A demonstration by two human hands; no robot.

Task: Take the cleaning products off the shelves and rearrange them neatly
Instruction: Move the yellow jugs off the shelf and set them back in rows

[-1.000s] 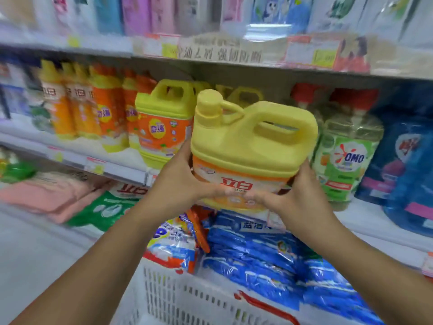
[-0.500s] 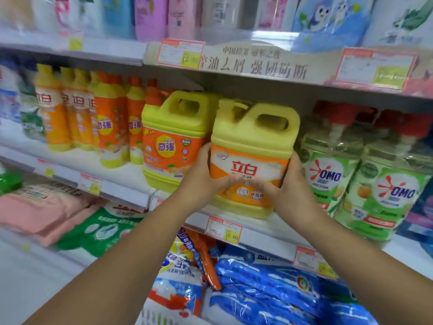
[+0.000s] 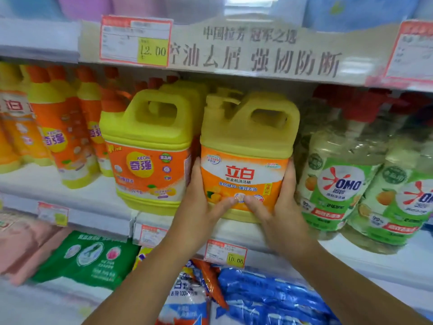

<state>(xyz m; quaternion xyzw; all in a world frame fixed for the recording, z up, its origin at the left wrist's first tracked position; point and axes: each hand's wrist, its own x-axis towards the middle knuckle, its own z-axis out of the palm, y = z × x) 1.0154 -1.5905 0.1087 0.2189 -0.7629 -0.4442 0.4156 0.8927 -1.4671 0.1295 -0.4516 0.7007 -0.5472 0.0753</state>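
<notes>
A yellow detergent jug [image 3: 248, 141] with an orange label stands upright on the middle shelf [image 3: 98, 198]. My left hand [image 3: 201, 207] grips its left side, thumb across the front of the label. On the jug's right side my right hand [image 3: 278, 207] holds it the same way, thumb on the label. A second yellow jug [image 3: 150, 146] with an orange label stands just to its left, nearly touching. Behind both, more yellow jugs are partly hidden.
Slim orange and yellow bottles [image 3: 58, 137] fill the shelf's left end. Clear green-labelled pump bottles [image 3: 337, 179] stand at the right. The upper shelf edge [image 3: 234, 57] hangs close above the jugs. Below lie blue bags [image 3: 269, 299], a green pack [image 3: 89, 256] and pink packs [image 3: 21, 245].
Both hands carried the yellow jug forward from in front of the shelf and set it down beside the other jug. The view moved closer to the shelf.
</notes>
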